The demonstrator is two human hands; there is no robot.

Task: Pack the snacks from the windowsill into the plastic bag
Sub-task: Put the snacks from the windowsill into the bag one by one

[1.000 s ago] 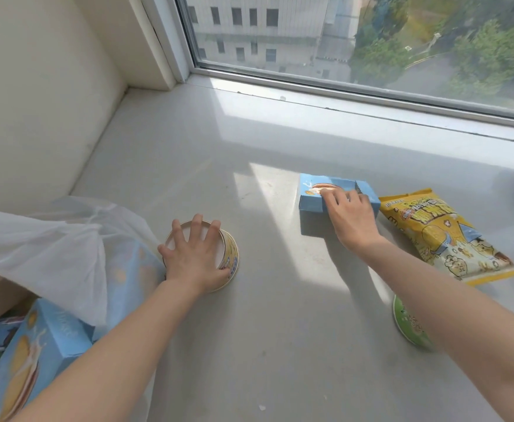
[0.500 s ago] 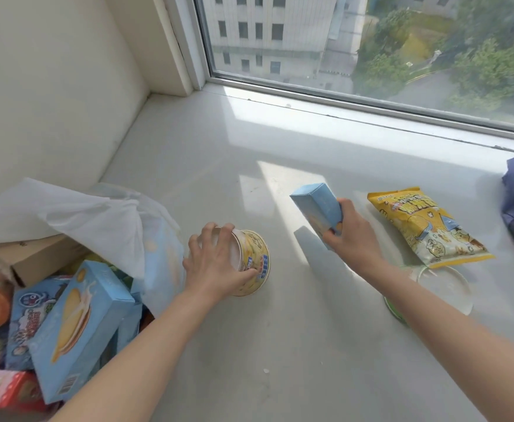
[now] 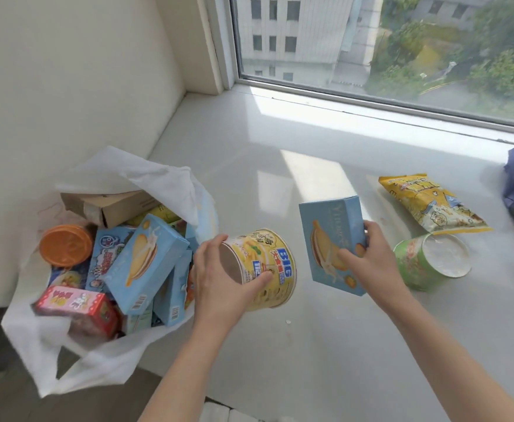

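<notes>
Left hand [image 3: 219, 278]: fingers curling round the yellow cup [image 3: 267, 263], holding it tipped sideways just beside the open plastic bag [image 3: 97, 360]. Right hand [image 3: 371, 260]: gripping the blue box [image 3: 331, 236] upright, thumb lying across its printed face. Beyond: green cup [image 3: 417, 269] and yellow snack packet [image 3: 429, 205] sitting on the windowsill [image 3: 280, 147].

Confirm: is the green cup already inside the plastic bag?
No, the green cup sits on the windowsill beside the yellow snack packet, well apart from the plastic bag.
</notes>
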